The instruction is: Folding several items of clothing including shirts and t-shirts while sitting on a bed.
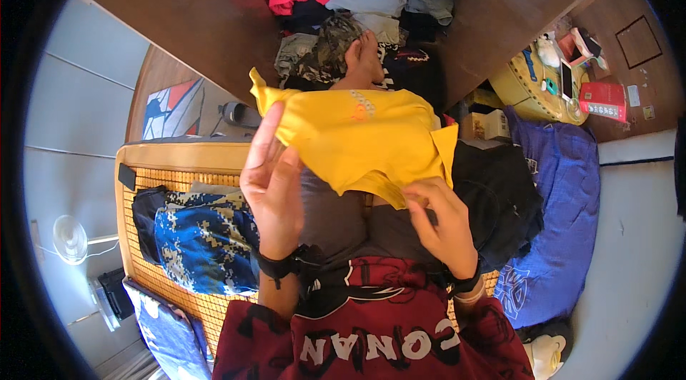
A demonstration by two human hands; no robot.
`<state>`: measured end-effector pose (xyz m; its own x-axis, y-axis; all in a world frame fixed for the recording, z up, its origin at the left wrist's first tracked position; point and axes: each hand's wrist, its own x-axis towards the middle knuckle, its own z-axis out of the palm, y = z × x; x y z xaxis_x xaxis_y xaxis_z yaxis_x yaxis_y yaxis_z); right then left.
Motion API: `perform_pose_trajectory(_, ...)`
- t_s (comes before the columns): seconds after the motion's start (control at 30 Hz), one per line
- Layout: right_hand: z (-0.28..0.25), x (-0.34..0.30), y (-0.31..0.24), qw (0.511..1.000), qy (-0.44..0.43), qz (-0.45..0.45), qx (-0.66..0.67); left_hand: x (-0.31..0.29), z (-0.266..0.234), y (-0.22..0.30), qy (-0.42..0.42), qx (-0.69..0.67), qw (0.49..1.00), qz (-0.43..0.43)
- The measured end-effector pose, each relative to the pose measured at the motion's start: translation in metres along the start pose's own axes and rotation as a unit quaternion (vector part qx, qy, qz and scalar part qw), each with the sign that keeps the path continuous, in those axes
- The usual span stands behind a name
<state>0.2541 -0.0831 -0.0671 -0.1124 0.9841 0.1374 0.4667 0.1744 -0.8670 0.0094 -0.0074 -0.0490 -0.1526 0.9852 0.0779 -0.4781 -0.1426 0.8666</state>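
A yellow cloth garment [364, 140], perhaps a T-shirt, is held up in front of me above my lap, with a small print near its upper edge. My left hand [270, 190] grips its left end between thumb and fingers, and one corner sticks up past the fingertips. At the lower right edge, my right hand [439, 219] pinches the cloth between thumb and forefinger. The garment hangs loosely bunched and folded between the hands. Part of my legs is hidden behind it.
On the mat-covered bed [179, 178] at left lies a blue camouflage garment [204, 244]. Black clothing [496, 198] and a purple-blue cloth [557, 215] lie at right. Ahead, a wooden wardrobe [493, 30] holds piled clothes. A yellow stool [532, 87] carries small items and a red book [602, 100].
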Motion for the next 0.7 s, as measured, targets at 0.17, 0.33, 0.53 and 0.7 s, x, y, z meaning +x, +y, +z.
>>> perform_pose_trajectory(0.17, 0.007, 0.039, -0.050, 0.972, 0.025, -0.216, -0.087, -0.007, 0.014, 0.012, -0.083, 0.021, 0.996, 0.039)
perform_pose_trajectory(0.33, 0.005, 0.058, -0.061, 0.948, 0.041, -0.295, -0.115, -0.013, 0.028, 0.027, -0.095, -0.030, 0.994, 0.039)
perform_pose_trajectory(0.53, 0.006, 0.071, -0.084, 0.994, -0.043, -0.076, -0.061, -0.008, 0.026, 0.053, -0.184, 0.102, 0.976, 0.055)
perform_pose_trajectory(0.7, 0.011, 0.090, -0.089, 0.967, 0.137, -0.197, -0.081, 0.006, 0.057, 0.078, -0.290, 0.313, 0.867, 0.258)
